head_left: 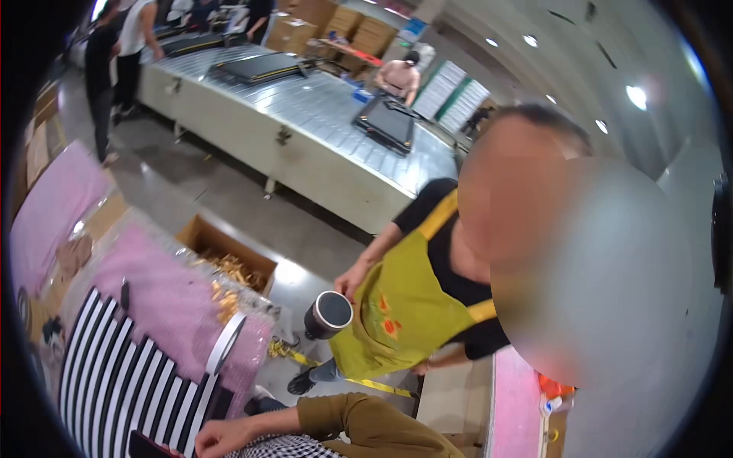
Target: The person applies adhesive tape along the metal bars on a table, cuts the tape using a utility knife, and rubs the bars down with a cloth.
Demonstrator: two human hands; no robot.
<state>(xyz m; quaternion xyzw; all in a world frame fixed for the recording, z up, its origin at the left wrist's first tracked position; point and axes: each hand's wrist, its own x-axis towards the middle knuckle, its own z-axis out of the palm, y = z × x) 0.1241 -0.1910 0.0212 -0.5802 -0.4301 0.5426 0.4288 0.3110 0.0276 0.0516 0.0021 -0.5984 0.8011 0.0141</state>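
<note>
Our right hand (221, 440) curls loosely (grasp? can't tell) by the tabletop (164, 267)'s right edge; strips (126, 378) lie parallel, presumably for easy counting.

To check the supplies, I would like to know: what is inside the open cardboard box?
The cardboard box holds a heap of yellowish pieces, too blurred to identify. The heap hides the bottom; anything beneath cannot be seen.

1. Open pink sheet (164, 267) lies beyond the striped strips (130, 382).
2. A white roll (221, 347) stands at the strips' right edge.
3. A person (389, 313) holding a cup (324, 324) blocks passage rightward.
4. Room around the hand (217, 437), near the frame's bottom edge, seems tight.
</note>
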